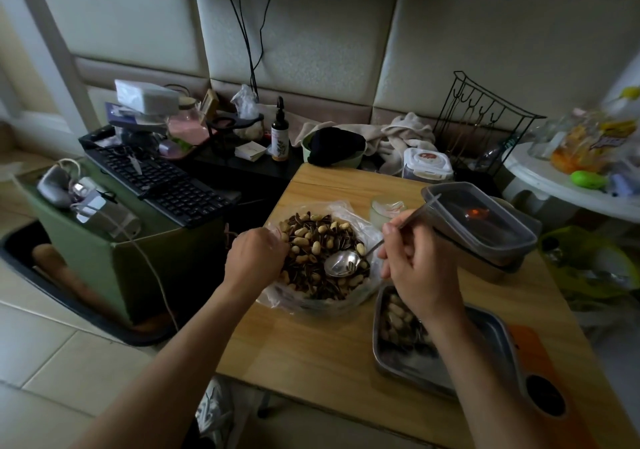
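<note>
Closest of all, under the right wrist, lies a rectangular stainless-steel tray (408, 365) with a small heap of nuts and seeds at its far end, partly hidden by the arm. Just beyond it the right hand (415, 268) is curled round the handle of a shiny metal spoon (343, 263), thumb on top. The spoon's bowl rests on the near right side of the pile and looks almost empty.

The pile is a mix of pale peanuts and striped sunflower seeds (311, 237) in a clear plastic bag (284, 296) that lies open between the two hands on the light wooden table (311, 344). The left hand (256, 258) is bent at the bag's left rim and seems to pinch the plastic, though its fingertips are hidden behind the knuckles.

The step looks like scooping the mix into the tray. To do it well, the left hand should pull the rim taut and low so the bag does not slide. The spoon should dig in deep and come up level, then cross the short gap towards the right wrist without tipping. A grey lidded plastic box (481, 220) beyond the right hand leaves little room for the handle.
</note>
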Tool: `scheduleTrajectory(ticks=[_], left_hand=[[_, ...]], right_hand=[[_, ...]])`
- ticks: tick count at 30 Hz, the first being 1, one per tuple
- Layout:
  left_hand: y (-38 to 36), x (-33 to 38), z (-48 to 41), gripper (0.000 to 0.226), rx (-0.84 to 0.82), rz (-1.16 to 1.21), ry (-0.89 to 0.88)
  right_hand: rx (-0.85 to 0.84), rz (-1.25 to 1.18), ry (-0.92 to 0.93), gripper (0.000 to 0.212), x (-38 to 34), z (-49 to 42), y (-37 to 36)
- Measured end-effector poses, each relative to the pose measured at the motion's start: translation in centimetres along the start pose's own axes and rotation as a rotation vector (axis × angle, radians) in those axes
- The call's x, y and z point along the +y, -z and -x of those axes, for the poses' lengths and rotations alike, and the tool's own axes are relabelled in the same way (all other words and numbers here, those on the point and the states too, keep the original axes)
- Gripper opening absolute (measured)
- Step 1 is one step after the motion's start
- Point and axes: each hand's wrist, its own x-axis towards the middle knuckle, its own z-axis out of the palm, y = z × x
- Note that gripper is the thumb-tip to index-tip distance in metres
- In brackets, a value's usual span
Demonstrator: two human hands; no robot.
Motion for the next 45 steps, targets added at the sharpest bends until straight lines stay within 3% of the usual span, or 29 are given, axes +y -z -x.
scheduleTrajectory(ticks=[4,12,15,21,24,29,33,38,45], left_hand=[[0.2,0.8,-0.3,0.057,0.127,0.045,-0.08],[0.8,3.1,-0.3,0.051,0.184,0.132,-0.239],[0.7,2.7,-0.5,0.043,0.221,0.128,-0.194],[0.4,0.7,-2.4,0.043,0.158,0.007,-0.046],[0.5,0.9,-3.4,0.051,0.072,0.121,-0.009],[-0.8,0.5,-3.6,0.045,-0.072,0.337,0.227],[-0.9,1.5,-3.3,0.043,0.006,0.411,0.19],[-0.1,3.3,-2.0,0.061,-0.006,0.47,0.063],[1.2,4.4,-0.5,0.031,-0.11,0.554,-0.004]], right_hand=[[-0.034,0.031,0.136,0.026,0.1,-0.7,-1.2],[-0.022,0.114,0.17,0.028,1.2,-1.6,-2.4],[0.0,0.104,0.149,0.028,1.3,-1.8,-2.6],[0.066,0.019,0.037,0.016,1.1,-1.9,-2.6],[0.068,0.01,0.004,0.02,1.1,-2.1,-2.7],[0.0,0.066,0.103,0.021,0.8,-2.6,-2.7],[-0.024,0.073,0.14,0.027,0.2,-2.8,-3.0],[-0.01,0.033,0.08,0.02,0.5,-2.6,-3.1],[0.01,-0.059,-0.085,0.009,0.8,-2.0,-3.1]])
